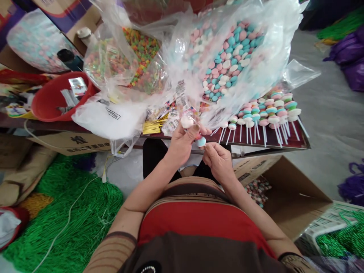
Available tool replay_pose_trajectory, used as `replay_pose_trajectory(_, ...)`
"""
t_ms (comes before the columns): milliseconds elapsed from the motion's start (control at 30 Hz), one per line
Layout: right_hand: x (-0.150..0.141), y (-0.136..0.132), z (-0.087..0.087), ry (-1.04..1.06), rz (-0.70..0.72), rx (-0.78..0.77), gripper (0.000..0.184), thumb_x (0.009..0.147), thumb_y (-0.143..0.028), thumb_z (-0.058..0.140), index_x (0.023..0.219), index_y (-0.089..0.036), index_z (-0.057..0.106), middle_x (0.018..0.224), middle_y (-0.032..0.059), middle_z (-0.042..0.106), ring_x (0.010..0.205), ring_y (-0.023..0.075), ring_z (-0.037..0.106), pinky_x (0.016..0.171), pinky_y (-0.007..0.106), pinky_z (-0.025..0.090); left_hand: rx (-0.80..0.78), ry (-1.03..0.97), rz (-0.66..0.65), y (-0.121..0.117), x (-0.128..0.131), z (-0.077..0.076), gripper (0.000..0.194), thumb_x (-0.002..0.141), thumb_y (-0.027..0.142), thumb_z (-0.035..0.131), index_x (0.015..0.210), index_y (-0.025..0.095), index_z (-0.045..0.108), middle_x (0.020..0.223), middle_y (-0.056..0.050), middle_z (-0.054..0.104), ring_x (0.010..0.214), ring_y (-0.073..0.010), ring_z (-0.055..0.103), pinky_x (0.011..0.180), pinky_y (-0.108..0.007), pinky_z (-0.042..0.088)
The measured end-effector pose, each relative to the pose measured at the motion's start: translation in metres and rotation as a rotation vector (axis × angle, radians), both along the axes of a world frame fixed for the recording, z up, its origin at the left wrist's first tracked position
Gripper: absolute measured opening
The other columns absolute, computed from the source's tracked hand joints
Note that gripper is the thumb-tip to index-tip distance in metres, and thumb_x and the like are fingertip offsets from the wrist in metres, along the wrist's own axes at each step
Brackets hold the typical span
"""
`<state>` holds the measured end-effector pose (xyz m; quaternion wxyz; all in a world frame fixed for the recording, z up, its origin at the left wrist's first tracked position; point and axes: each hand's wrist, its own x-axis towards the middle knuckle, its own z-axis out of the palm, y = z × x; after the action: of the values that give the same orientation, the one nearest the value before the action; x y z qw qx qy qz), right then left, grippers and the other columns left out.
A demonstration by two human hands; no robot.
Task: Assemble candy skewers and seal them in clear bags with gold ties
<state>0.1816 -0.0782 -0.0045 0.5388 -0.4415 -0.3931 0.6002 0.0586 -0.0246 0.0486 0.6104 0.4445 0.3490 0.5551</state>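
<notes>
My left hand is closed round a candy lollipop with white, pink and blue discs, inside a small clear printed wrapper. My right hand is pinched shut just below it, at the blue disc and the hidden stick. Both hands hover at the near edge of a dark red tray. On the tray lie rows of finished stacked-candy lollipops with white sticks.
A big clear bag of pink, blue and white discs and a bag of multicoloured sweets sit behind. Gold twist ties, a red bowl, an open cardboard box and green netting surround me.
</notes>
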Motion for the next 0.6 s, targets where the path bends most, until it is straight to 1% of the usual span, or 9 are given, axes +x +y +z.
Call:
replay_pose_trajectory(100,-0.002,0.001,0.005,-0.012,0.0,-0.015,0.043,0.091,-0.064,0.063,0.084,-0.022,0.064,0.046,-0.0108,0.036,0.041,0.0071,0.026,0.044,0.025,0.023,-0.068,-0.019,-0.029,-0.006,0.01,-0.01,0.048,0.08,0.067,0.073,0.088,0.023,0.055,0.077,-0.001,0.066,0.083,-0.0188,0.07,0.061,-0.029,0.049)
replay_pose_trajectory(167,-0.001,0.002,0.007,-0.039,0.021,0.001,0.04,0.091,-0.064,0.063,0.09,-0.023,0.065,0.049,-0.0098,0.041,0.043,0.0081,0.032,0.045,0.025,0.027,-0.064,-0.026,-0.013,-0.005,0.01,-0.012,0.048,0.079,0.066,0.075,0.088,0.022,0.056,0.077,-0.001,0.067,0.085,-0.0191,0.071,0.066,-0.031,0.052)
replay_pose_trajectory(267,0.002,0.003,0.008,-0.124,0.045,0.035,0.036,0.088,-0.058,0.069,0.099,-0.024,0.07,0.057,-0.0066,0.053,0.05,0.0098,0.044,0.049,0.025,0.036,0.006,-0.01,0.009,-0.001,0.005,-0.014,0.043,0.08,0.06,0.077,0.085,0.022,0.058,0.078,0.0,0.067,0.085,-0.0171,0.07,0.076,-0.032,0.055)
replay_pose_trajectory(300,0.002,0.003,0.008,-0.137,0.029,0.031,0.034,0.088,-0.056,0.071,0.098,-0.023,0.071,0.058,-0.0059,0.055,0.051,0.0098,0.046,0.05,0.025,0.038,0.01,0.008,-0.016,-0.001,0.003,-0.016,0.041,0.082,0.059,0.076,0.085,0.022,0.059,0.079,0.0,0.068,0.083,-0.0164,0.07,0.075,-0.032,0.055)
replay_pose_trajectory(367,0.002,0.004,0.008,-0.115,-0.021,0.001,0.031,0.088,-0.053,0.071,0.096,-0.023,0.074,0.058,-0.0056,0.056,0.05,0.0093,0.045,0.049,0.025,0.038,-0.021,0.052,-0.121,0.0,-0.001,-0.019,0.041,0.086,0.062,0.07,0.091,0.021,0.062,0.087,-0.003,0.07,0.082,-0.0167,0.069,0.067,-0.03,0.055)
replay_pose_trajectory(400,0.001,0.005,0.007,-0.09,-0.036,-0.016,0.031,0.089,-0.053,0.07,0.096,-0.023,0.075,0.057,-0.0059,0.055,0.049,0.009,0.044,0.048,0.024,0.038,-0.034,0.067,-0.171,0.002,-0.004,-0.021,0.046,0.085,0.066,0.069,0.097,0.022,0.064,0.093,-0.005,0.071,0.083,-0.0177,0.07,0.063,-0.03,0.054)
replay_pose_trajectory(467,0.0,0.006,0.006,-0.058,-0.042,-0.033,0.033,0.089,-0.053,0.07,0.1,-0.024,0.076,0.054,-0.0067,0.052,0.046,0.0089,0.042,0.046,0.024,0.037,-0.022,0.09,-0.212,0.007,-0.012,-0.021,0.066,0.075,0.077,0.071,0.114,0.025,0.062,0.107,-0.008,0.071,0.091,-0.0206,0.07,0.06,-0.03,0.052)
replay_pose_trajectory(533,0.001,0.006,0.003,-0.066,-0.046,-0.027,0.035,0.088,-0.054,0.071,0.102,-0.024,0.077,0.05,-0.0076,0.049,0.044,0.0087,0.039,0.044,0.024,0.034,0.045,0.116,-0.158,0.016,-0.022,-0.015,0.086,0.064,0.089,0.069,0.124,0.029,0.057,0.115,-0.009,0.068,0.102,-0.0233,0.07,0.067,-0.032,0.053)
replay_pose_trajectory(600,0.001,0.006,0.0,-0.096,-0.042,-0.019,0.035,0.086,-0.054,0.072,0.102,-0.024,0.078,0.048,-0.0083,0.045,0.042,0.0084,0.037,0.042,0.024,0.031,0.105,0.129,-0.079,0.025,-0.03,-0.004,0.087,0.07,0.097,0.051,0.125,0.03,0.056,0.115,-0.009,0.066,0.11,-0.0246,0.068,0.077,-0.036,0.054)
